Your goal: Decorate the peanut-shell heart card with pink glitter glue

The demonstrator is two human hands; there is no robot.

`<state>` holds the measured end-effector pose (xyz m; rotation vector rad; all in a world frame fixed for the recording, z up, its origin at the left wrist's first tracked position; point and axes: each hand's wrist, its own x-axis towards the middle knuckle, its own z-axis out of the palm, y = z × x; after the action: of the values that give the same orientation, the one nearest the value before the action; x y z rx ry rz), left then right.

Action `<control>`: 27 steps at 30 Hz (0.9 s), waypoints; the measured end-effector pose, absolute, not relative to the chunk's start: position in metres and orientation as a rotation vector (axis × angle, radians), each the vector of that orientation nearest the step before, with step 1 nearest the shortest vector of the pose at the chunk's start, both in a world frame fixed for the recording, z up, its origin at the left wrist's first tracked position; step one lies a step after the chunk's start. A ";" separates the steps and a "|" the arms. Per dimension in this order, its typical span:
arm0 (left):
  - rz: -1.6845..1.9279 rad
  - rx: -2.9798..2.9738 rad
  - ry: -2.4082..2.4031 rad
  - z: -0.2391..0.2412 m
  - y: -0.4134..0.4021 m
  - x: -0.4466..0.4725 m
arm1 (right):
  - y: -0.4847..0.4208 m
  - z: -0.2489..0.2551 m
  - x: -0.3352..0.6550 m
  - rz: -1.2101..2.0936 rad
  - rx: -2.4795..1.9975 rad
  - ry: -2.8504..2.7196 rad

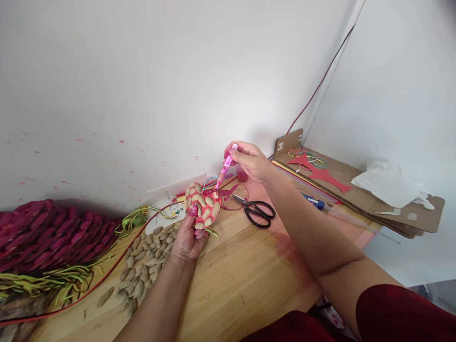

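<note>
My left hand (190,237) grips a red disc with peanuts (204,209) fixed around its face, tilted up toward me. The fingertips of that hand are stained pink. Between the thumb and fingers of my right hand (247,159) is a pink-smeared paintbrush (225,166), pointing down. Its tip meets the disc's upper right edge, where some peanuts look dark magenta. Just behind my right hand stands a small cup of pink liquid (242,174), partly hidden by it. Loose peanuts (142,268) lie on the wooden table left of my left forearm.
Black-handled scissors (259,213) lie right of the disc. A stack of magenta peanut pieces (53,235) with yellow-green strings fills the left. Cardboard (335,190) with rubber bands, a red cutout and white tissue (386,183) is at right. A red cord (117,270) crosses the table.
</note>
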<state>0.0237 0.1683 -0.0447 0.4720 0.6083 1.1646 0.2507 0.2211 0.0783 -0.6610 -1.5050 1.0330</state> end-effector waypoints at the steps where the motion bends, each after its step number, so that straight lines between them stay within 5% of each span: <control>1: 1.163 0.470 0.610 -0.045 0.169 0.024 | 0.221 0.078 0.251 1.041 -0.656 -1.504; 27: 1.185 0.433 0.648 -0.038 0.165 0.028 | 0.224 0.074 0.250 1.123 -0.654 -1.492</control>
<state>0.0278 0.1655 -0.0379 0.4332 0.6481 1.1853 0.2500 0.2243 0.0743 -0.6541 -1.4918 1.1227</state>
